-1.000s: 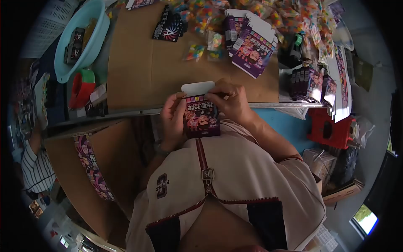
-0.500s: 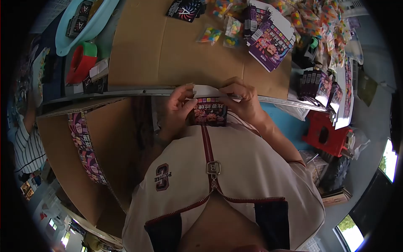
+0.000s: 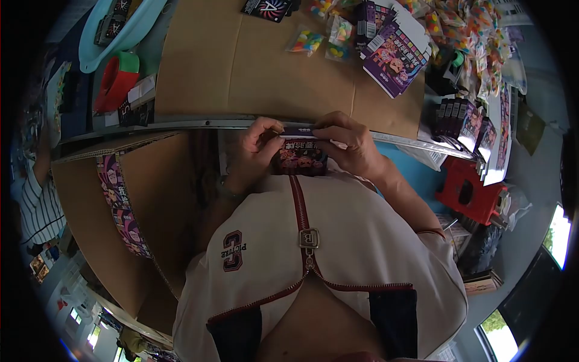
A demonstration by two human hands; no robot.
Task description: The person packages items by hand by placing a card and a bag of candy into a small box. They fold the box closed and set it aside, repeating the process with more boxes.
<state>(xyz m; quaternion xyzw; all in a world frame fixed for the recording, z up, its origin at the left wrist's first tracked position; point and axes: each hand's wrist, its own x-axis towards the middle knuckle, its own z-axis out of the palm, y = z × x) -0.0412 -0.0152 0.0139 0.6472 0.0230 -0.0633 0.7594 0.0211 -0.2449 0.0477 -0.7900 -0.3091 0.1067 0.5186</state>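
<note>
Both hands hold a small purple printed box [image 3: 301,158] upright against the table's front edge, close to my chest. My left hand [image 3: 259,154] grips its left side, with the fingers bent at the top corner. On the right side, my right hand [image 3: 350,142] pinches the top corner. A purple flap now lies across the top of the box between the two hands. The inside of the box is hidden.
Flat purple cartons [image 3: 395,60] and candy bags [image 3: 307,42] lie on the cardboard-covered table [image 3: 283,78]. Filled boxes [image 3: 461,120] stand at right. A large open carton [image 3: 157,193] is at left, near a tape roll [image 3: 114,81]. A person in a striped sleeve [image 3: 39,202] is far left.
The white top flap has folded over, so its purple printed face shows. Both hands have stayed at the box's top corners, and the view has shifted slightly.
</note>
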